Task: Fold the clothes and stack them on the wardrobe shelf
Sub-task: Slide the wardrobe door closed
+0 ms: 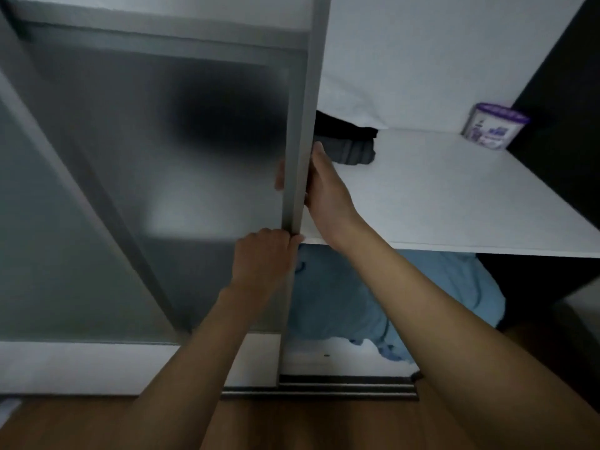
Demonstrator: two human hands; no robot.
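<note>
A frosted sliding wardrobe door (162, 190) with a grey metal edge frame (297, 164) covers the left half of the wardrobe. My left hand (264, 254) grips the frame's edge low down, fingers curled round it. My right hand (324, 186) grips the same edge higher up, thumb on the front and fingers behind. On the white shelf (454, 196), folded dark grey and black clothes (350, 147) lie stacked at the back left, partly hidden by the door. Light blue clothing (373, 297) lies heaped below the shelf.
A purple-lidded white tub (493, 128) stands at the shelf's back right, next to the dark side wall (568, 125). A white folded item (350, 102) lies above the dark clothes. The door track (324, 389) runs along the wooden floor (81, 423).
</note>
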